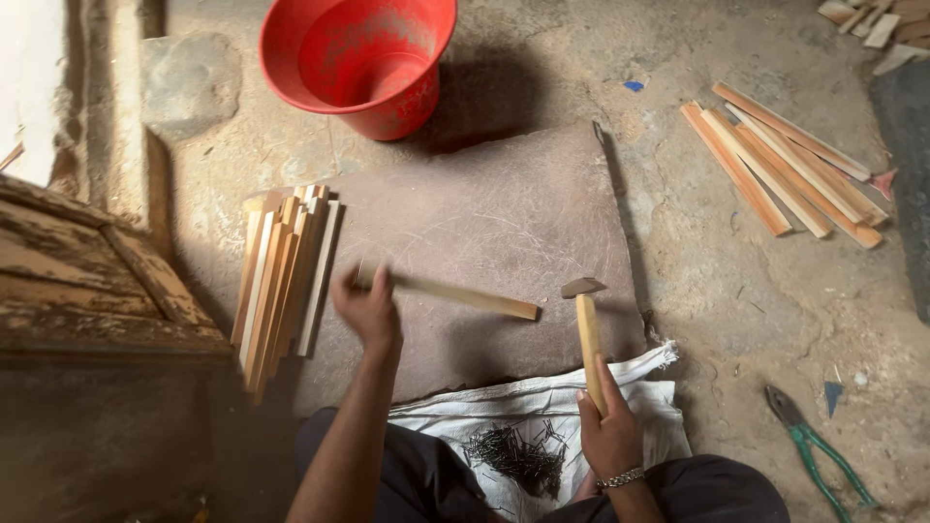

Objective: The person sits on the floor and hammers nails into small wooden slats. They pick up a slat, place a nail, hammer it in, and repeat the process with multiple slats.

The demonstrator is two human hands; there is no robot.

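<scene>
Fingers grip a pale, seemingly thin slat.

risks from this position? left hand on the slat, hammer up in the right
1. The left hand grips the wooden slat at one end on the stone slab; a hammer blow landing off line could hit fingers.
2. The slat's far end lies free, so it may kick up when struck.
3. Loose nails sit on the white sack by the right hand; they could scatter or prick.
</scene>
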